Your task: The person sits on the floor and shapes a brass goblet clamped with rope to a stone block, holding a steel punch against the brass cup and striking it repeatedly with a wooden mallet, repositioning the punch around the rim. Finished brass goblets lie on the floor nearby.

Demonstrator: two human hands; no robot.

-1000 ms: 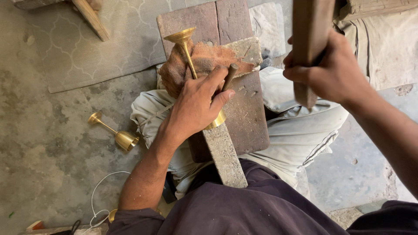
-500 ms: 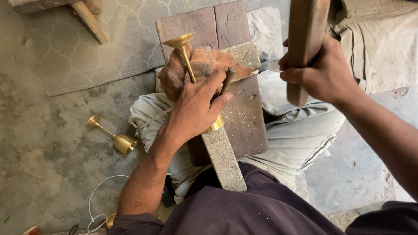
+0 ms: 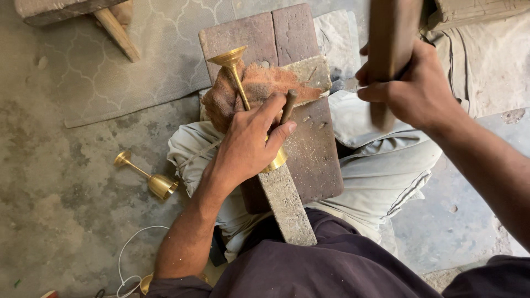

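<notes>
My left hand [image 3: 249, 144] presses a brass goblet [image 3: 237, 72] down on an orange-brown cloth [image 3: 259, 88] over a grey metal bar [image 3: 287, 204]. The same hand pinches a short dark punch [image 3: 289, 105] against the goblet. The goblet's flared foot points away from me; its cup rim [image 3: 276, 161] peeks out under my palm. My right hand [image 3: 411, 88] is raised at the upper right, shut around a wooden mallet [image 3: 389, 49], apart from the punch.
A dark wooden block [image 3: 314, 149] lies across my lap under the bar. A second brass goblet [image 3: 148, 177] lies on the concrete floor [image 3: 55, 209] to the left. A white cord [image 3: 130, 259] curls near my left elbow. Wooden pieces [image 3: 83, 16] sit at the top left.
My right hand has lifted the mallet higher and slightly right. My left hand keeps its hold on the goblet and punch, hardly shifting.
</notes>
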